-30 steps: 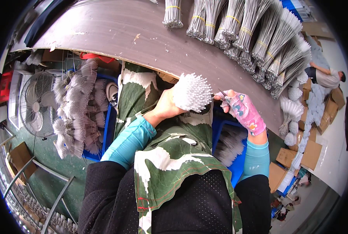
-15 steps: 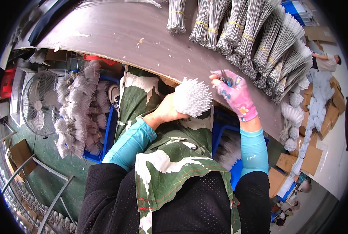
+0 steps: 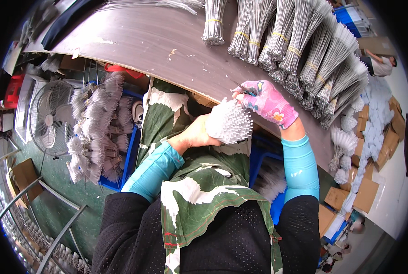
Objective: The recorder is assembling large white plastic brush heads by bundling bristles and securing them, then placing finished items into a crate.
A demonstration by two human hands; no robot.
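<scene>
My bare left hand [image 3: 191,134] is wrapped round a bundle of small white-bristled wire brushes [image 3: 230,122], its round bristle end facing up. The rest of the bundle is hidden below my hand. My right hand [image 3: 269,103], in a pink flowered fingerless glove, is closed with the fingertips touching or just beside the bundle's upper right edge. A thin dark pointed tool [image 3: 238,85] sticks out from its fingers; its kind cannot be made out. Both hands are over my lap, close to the table edge.
Several banded bundles of wire-stemmed brushes [image 3: 279,39] lie on the brown table [image 3: 153,43] at the far right. White brush bundles [image 3: 94,109] are heaped at left, beside a fan [image 3: 52,118]. A blue bin [image 3: 259,157] stands below right; cardboard boxes [image 3: 366,194] lie further right.
My right hand has moved left and slightly down to the brush bundle, its fingers closing in. The dark tool now points up and left. The left hand keeps its hold, almost unmoved.
</scene>
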